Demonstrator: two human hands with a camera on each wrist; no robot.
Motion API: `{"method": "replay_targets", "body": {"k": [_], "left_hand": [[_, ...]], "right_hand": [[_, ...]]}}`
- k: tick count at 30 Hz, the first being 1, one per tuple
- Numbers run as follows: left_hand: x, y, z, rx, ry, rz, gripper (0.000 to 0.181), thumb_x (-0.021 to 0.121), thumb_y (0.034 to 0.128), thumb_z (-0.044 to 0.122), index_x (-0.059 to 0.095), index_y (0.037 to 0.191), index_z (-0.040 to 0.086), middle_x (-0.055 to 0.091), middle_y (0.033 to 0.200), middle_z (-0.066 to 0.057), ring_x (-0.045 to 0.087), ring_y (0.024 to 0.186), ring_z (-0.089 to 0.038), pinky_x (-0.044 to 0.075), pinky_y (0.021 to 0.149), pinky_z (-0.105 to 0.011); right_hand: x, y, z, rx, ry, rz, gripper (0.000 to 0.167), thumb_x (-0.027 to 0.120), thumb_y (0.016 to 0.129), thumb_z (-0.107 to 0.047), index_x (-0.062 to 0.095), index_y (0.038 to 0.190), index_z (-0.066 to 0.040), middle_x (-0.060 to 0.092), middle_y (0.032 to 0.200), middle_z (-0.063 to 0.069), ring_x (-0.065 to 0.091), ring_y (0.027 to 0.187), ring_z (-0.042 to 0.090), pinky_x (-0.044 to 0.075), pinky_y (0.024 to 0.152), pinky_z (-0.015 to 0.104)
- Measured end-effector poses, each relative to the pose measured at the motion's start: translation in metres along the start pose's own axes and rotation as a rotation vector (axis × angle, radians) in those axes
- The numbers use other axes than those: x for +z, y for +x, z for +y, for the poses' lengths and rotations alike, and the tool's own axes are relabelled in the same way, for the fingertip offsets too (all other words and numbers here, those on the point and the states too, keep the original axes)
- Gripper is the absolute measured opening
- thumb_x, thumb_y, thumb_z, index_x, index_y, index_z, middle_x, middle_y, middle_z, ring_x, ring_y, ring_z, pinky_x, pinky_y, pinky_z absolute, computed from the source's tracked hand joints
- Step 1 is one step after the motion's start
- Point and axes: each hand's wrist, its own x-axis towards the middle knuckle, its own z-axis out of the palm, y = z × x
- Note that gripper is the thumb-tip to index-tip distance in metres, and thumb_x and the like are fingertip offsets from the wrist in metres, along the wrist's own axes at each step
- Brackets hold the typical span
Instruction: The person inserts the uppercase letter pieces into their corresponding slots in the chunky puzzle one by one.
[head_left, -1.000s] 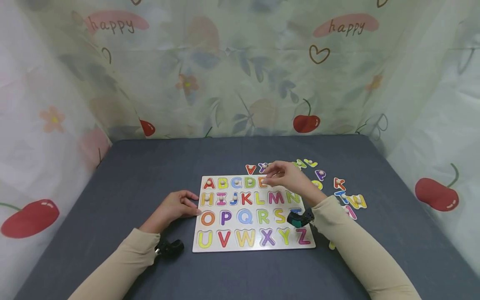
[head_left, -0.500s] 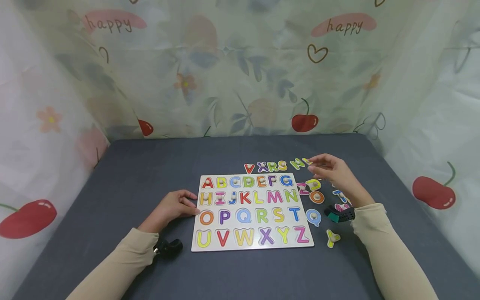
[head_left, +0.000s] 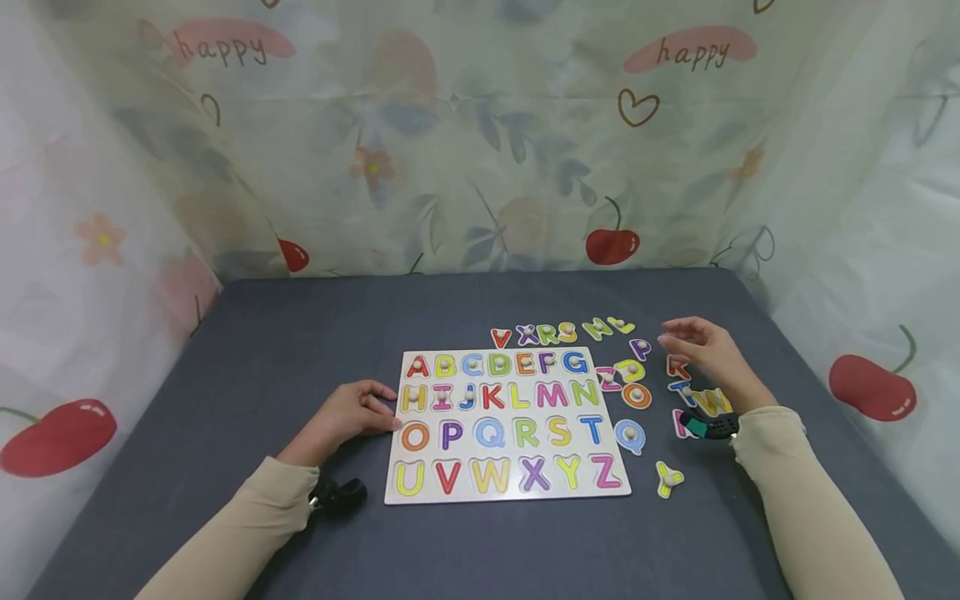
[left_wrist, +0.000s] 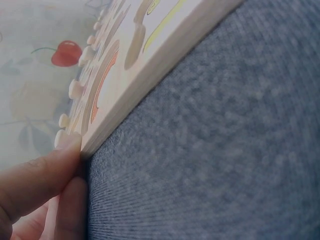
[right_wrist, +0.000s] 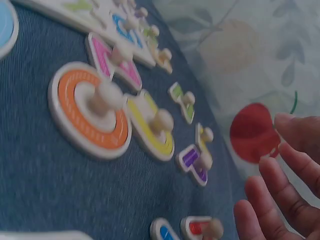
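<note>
The pale alphabet board point(head_left: 510, 417) lies flat on the table, with knobbed letters in its top row and in the H, I and J places. At its left edge my left hand point(head_left: 356, 412) grips the board, the thumb point(left_wrist: 45, 172) over the rim and the fingers against the side. My right hand point(head_left: 708, 354) hovers over the loose letters at the right, fingers relaxed and holding nothing. Below its fingers is a red K point(head_left: 677, 367); a purple P point(head_left: 640, 349) lies to their left. In the right wrist view an orange O point(right_wrist: 92, 110) lies flat.
Loose V point(head_left: 501, 337), X, R, S, N and L pieces lie behind the board. Beside its right edge are a pink Z point(head_left: 608, 379) and a blue Q point(head_left: 630, 436). A green-yellow Y point(head_left: 669, 479) lies nearer the front. Patterned curtains point(head_left: 457, 167) surround the table.
My right hand has moved right, from above the board's top row to above the loose letters, uncovering F, G and the pieces behind them. My left hand has stayed at the board's edge.
</note>
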Motion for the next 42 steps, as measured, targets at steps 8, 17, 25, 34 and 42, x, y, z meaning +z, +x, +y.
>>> {"method": "replay_targets", "body": {"k": [8, 17, 25, 34, 42], "left_hand": [[0.0, 0.0, 0.0, 0.009, 0.0, -0.002, 0.049, 0.083, 0.0729, 0.005, 0.058, 0.114, -0.004, 0.066, 0.073, -0.002, 0.063, 0.067, -0.01, 0.052, 0.063, -0.024], [0.001, 0.0, 0.0, 0.009, -0.004, 0.0, 0.048, 0.083, 0.073, 0.004, 0.058, 0.114, -0.004, 0.066, 0.073, -0.003, 0.063, 0.067, -0.01, 0.052, 0.063, -0.025], [0.001, -0.002, 0.001, 0.007, -0.007, 0.001, 0.048, 0.083, 0.0733, 0.003, 0.058, 0.114, -0.004, 0.066, 0.073, -0.003, 0.063, 0.067, -0.01, 0.052, 0.063, -0.025], [0.001, 0.0, -0.001, 0.017, -0.008, 0.002, 0.048, 0.083, 0.0727, 0.003, 0.059, 0.113, -0.005, 0.066, 0.072, -0.002, 0.063, 0.067, -0.011, 0.052, 0.063, -0.025], [0.002, 0.0, -0.001, 0.0, -0.015, 0.005, 0.048, 0.083, 0.0731, 0.003, 0.058, 0.114, -0.004, 0.065, 0.073, -0.003, 0.063, 0.067, -0.011, 0.052, 0.063, -0.025]], "right_hand": [[-0.009, 0.004, 0.019, 0.037, -0.088, -0.026, 0.058, 0.06, 0.095, -0.038, 0.047, 0.134, 0.003, 0.053, 0.128, 0.025, 0.061, 0.087, 0.003, 0.052, 0.075, 0.022], [-0.014, 0.005, 0.031, 0.072, -0.138, -0.087, 0.058, 0.066, 0.092, -0.035, 0.051, 0.131, 0.006, 0.062, 0.118, 0.022, 0.059, 0.084, 0.002, 0.05, 0.073, 0.022], [-0.016, 0.008, 0.038, 0.094, -0.131, -0.146, 0.052, 0.068, 0.091, -0.028, 0.054, 0.127, 0.006, 0.066, 0.099, 0.005, 0.061, 0.081, 0.005, 0.049, 0.073, 0.022], [-0.012, 0.009, 0.033, 0.085, -0.204, -0.146, 0.04, 0.067, 0.092, -0.029, 0.063, 0.115, 0.004, 0.069, 0.093, 0.005, 0.061, 0.078, 0.011, 0.048, 0.071, 0.027], [-0.009, 0.008, 0.03, 0.081, -0.228, -0.083, 0.039, 0.066, 0.093, -0.03, 0.063, 0.113, 0.003, 0.068, 0.09, 0.005, 0.057, 0.075, 0.013, 0.047, 0.066, 0.029]]}}
